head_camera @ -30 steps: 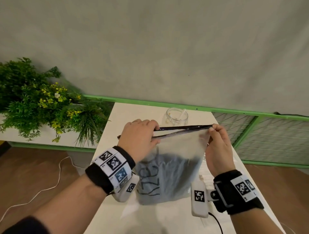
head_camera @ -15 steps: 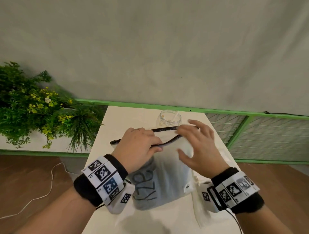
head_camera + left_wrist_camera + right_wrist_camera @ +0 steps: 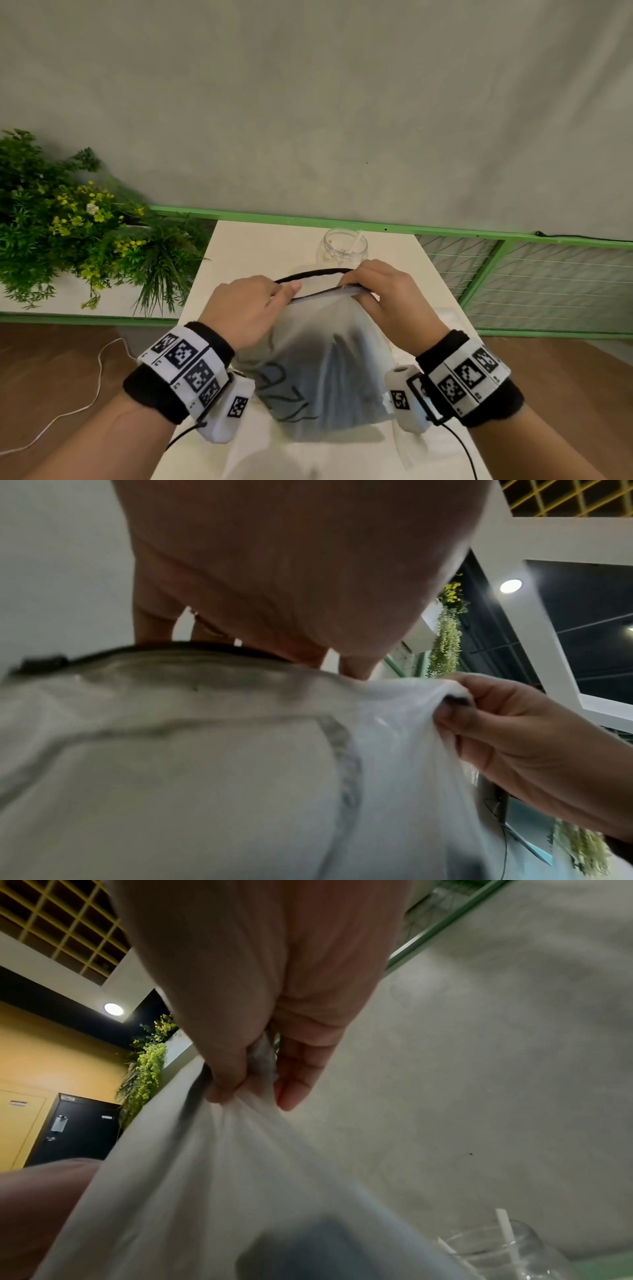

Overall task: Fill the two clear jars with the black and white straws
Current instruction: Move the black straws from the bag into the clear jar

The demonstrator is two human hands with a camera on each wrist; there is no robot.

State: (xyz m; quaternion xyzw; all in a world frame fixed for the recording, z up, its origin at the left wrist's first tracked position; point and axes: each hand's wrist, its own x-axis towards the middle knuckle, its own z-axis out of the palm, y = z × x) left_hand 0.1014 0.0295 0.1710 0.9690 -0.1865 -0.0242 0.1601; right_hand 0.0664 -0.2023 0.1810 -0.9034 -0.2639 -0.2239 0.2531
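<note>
From the head camera we see both of our hands at the mouth of a frosted plastic bag (image 3: 325,370) that stands on the white table (image 3: 246,246). Our left hand (image 3: 246,310) pinches the near lip of the bag, and our right hand (image 3: 394,301) grips the same lip further right, so the black zip edge (image 3: 313,273) bows open between them. A dark bundle, which reads as black straws (image 3: 346,370), shows through the bag's wall; black handwriting marks its front. Beyond our hands one clear jar (image 3: 345,247) stands upright on the table with a white straw (image 3: 356,240) leaning inside it. We cannot find a second jar here. A green plant (image 3: 68,233) sits to the left of the table.

From the left wrist we look up at our left palm (image 3: 291,569), its fingertips curled down onto the black rim of the bag (image 3: 205,764). Our right hand (image 3: 534,739) bunches the bag's top edge in clenched fingers.

From the right wrist our thumb and fingers (image 3: 240,1001) squeeze a gathered fold of the bag (image 3: 212,1177). Low at the right stands the jar (image 3: 507,1253), holding white straws (image 3: 505,1229); how many we cannot tell.
</note>
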